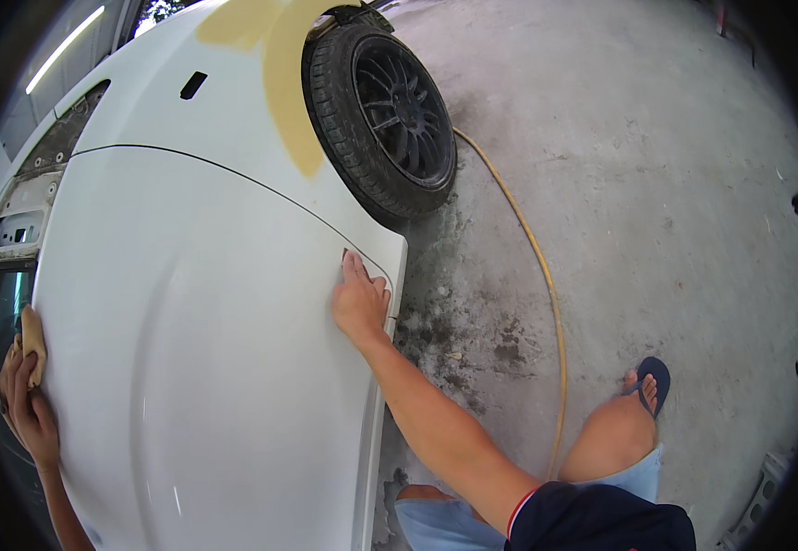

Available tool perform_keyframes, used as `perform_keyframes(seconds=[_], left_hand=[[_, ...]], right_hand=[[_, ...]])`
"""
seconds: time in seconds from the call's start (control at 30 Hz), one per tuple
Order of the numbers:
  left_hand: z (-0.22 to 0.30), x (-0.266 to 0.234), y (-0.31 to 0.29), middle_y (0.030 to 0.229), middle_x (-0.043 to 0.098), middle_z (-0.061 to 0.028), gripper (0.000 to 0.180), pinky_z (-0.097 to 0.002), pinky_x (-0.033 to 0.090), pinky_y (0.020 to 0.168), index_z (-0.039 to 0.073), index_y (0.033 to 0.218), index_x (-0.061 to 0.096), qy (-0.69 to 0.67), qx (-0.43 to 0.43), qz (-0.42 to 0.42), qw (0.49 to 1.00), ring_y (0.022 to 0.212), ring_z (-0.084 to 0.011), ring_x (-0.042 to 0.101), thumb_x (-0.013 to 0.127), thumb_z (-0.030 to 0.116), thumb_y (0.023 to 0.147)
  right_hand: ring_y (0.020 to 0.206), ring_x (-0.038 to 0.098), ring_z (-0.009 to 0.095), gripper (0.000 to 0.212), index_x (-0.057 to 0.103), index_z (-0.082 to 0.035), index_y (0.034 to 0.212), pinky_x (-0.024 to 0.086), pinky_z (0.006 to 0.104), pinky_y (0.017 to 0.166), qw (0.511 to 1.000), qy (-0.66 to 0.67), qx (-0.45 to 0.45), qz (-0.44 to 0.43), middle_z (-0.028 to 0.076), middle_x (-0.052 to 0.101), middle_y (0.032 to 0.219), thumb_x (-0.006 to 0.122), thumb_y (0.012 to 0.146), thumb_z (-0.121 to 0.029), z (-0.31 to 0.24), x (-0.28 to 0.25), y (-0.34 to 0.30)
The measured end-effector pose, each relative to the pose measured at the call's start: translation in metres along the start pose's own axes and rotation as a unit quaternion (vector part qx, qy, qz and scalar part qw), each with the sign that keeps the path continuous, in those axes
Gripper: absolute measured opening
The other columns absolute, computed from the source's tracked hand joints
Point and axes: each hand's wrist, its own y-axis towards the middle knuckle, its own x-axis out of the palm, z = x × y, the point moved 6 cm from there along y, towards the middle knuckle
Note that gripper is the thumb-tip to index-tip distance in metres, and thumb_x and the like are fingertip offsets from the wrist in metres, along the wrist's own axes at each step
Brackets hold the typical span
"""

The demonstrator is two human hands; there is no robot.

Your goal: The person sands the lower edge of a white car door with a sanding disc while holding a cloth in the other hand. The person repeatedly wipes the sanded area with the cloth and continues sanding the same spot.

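A white car door [224,349] fills the left and middle of the head view. My right hand [360,298] is pressed to its lower rear corner, beside the seam with the rear fender. Under its fingertips shows the edge of a small reddish-brown piece [345,255] that looks like sandpaper; the rest is covered by the fingers. At the far left, my left hand [27,404] grips a folded tan cloth [33,344] against the door's upper edge, next to the window glass [2,298]. Some of its fingers are hidden.
Beyond the seam, the fender [156,110] carries yellowish filler [291,101] around the wheel arch. The black wheel [404,110] stands close by. A yellow hose [546,275] runs across the stained concrete floor [674,202]. My sandalled foot [647,386] is at right, near a perforated block [757,500].
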Motion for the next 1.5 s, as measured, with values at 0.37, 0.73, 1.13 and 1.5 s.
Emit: perform_keyframes(seconds=[0.37, 0.73, 1.13, 1.5], left_hand=[[0.002, -0.002, 0.002, 0.148, 0.064, -0.0162, 0.046, -0.0497, 0.034, 0.124, 0.001, 0.131, 0.07, 0.014, -0.009, 0.007, 1.0, 0.144, -0.0361, 0.054, 0.044, 0.011, 0.094], [-0.006, 0.0, -0.001, 0.15, 0.061, -0.0189, 0.047, -0.0484, 0.034, 0.123, 0.003, 0.137, 0.067, 0.035, 0.013, -0.032, 0.999, 0.145, -0.0375, 0.051, 0.044, 0.014, 0.097], [-0.003, -0.003, -0.001, 0.149, 0.062, -0.0198, 0.048, -0.0516, 0.035, 0.123, 0.0, 0.135, 0.067, 0.027, 0.011, -0.013, 0.999, 0.145, -0.0391, 0.052, 0.044, 0.011, 0.094], [0.027, 0.014, 0.021, 0.164, 0.048, -0.0156, 0.057, -0.0509, 0.027, 0.13, 0.008, 0.154, 0.055, 0.154, -0.102, -0.093, 0.978, 0.158, -0.0353, 0.036, 0.044, 0.001, 0.099]], right_hand=[[0.126, 0.051, 0.038, 0.071, 0.038, -0.016, 0.164, 0.036, 0.051, 0.113, 0.996, -0.08, 0.044, 0.013, -0.002, 0.042, 0.169, 0.053, 0.095, -0.015, 0.006, -0.005, 0.007], [0.125, 0.055, 0.041, 0.067, 0.041, -0.014, 0.162, 0.04, 0.0544, 0.109, 0.997, -0.07, 0.013, 0.024, -0.002, 0.045, 0.166, 0.055, 0.097, -0.018, 0.002, -0.01, 0.011], [0.132, 0.053, 0.041, 0.061, 0.049, -0.019, 0.157, 0.037, 0.0526, 0.112, 0.996, -0.032, 0.084, -0.028, -0.002, 0.054, 0.158, 0.053, 0.096, -0.018, 0.004, -0.028, 0.012], [0.132, 0.054, 0.042, 0.058, 0.05, -0.017, 0.157, 0.038, 0.0517, 0.113, 0.999, -0.005, 0.033, -0.037, 0.005, 0.059, 0.152, 0.049, 0.099, -0.02, 0.001, -0.03, 0.019]])
